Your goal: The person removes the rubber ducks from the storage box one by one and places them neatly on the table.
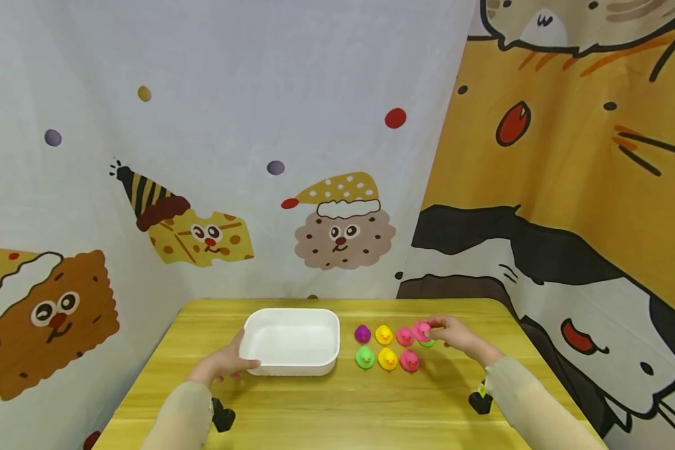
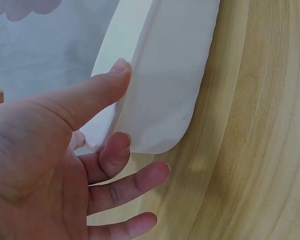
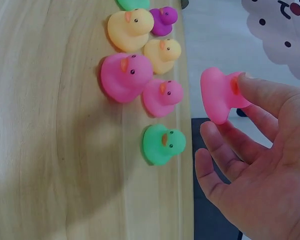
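Note:
A white plastic basin point(image 1: 292, 369) stands on the table. My left hand point(image 1: 223, 362) grips its left rim; the thumb point(image 2: 102, 95) lies over the edge and the other fingers are around the corner. My right hand point(image 1: 455, 332) pinches a pink rubber duck point(image 3: 217, 95) between thumb and fingers, held above the table. Below it, a green rubber duck point(image 3: 160, 145) sits on the wood, mostly hidden in the head view. To its left are two more pink rubber ducks point(image 1: 409, 360), two yellow ones point(image 1: 387, 359), a purple one point(image 1: 362, 334) and another green one point(image 1: 364, 357).
The ducks stand in two rows to the right of the basin on a wooden table point(image 1: 337, 412). Behind the table's far edge hangs a printed cloth point(image 1: 326, 81) with cartoon figures. Another cartoon print point(image 1: 540, 187) hangs at the right.

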A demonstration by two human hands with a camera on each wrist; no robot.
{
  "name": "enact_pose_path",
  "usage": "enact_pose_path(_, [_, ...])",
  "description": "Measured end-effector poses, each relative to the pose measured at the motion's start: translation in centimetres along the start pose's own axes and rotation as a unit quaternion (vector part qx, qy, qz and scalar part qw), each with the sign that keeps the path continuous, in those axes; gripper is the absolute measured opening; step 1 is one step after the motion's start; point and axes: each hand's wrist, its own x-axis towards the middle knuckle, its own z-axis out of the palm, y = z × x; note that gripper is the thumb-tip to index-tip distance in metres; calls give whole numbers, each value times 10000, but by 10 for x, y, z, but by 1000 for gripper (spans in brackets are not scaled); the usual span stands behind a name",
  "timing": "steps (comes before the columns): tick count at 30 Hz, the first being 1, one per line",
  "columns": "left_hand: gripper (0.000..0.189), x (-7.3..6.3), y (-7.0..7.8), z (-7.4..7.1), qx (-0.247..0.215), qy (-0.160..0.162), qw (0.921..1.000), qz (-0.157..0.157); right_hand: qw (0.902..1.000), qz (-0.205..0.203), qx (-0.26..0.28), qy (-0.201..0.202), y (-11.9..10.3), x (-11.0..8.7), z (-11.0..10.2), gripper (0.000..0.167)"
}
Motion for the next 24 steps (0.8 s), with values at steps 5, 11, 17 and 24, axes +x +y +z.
enact_pose_path(5, [107, 1, 0, -1, 13, -43, 10000, 40, 9998, 116, 111, 68, 9, -4, 0, 46])
enact_pose_path(11, [107, 2, -2, -1, 93, -50, 9999, 17, 9998, 164, 118, 74, 19, -10, 4, 44])
enact_pose_path(17, [108, -2, -2, -1, 38, -61, 10000, 54, 9998, 195, 9, 87, 29, -13, 8, 43])
enact_pose_path(24, [107, 1, 0, -1, -26, -146, 9998, 139, 9989, 416, 20, 205, 36, -17, 13, 42])
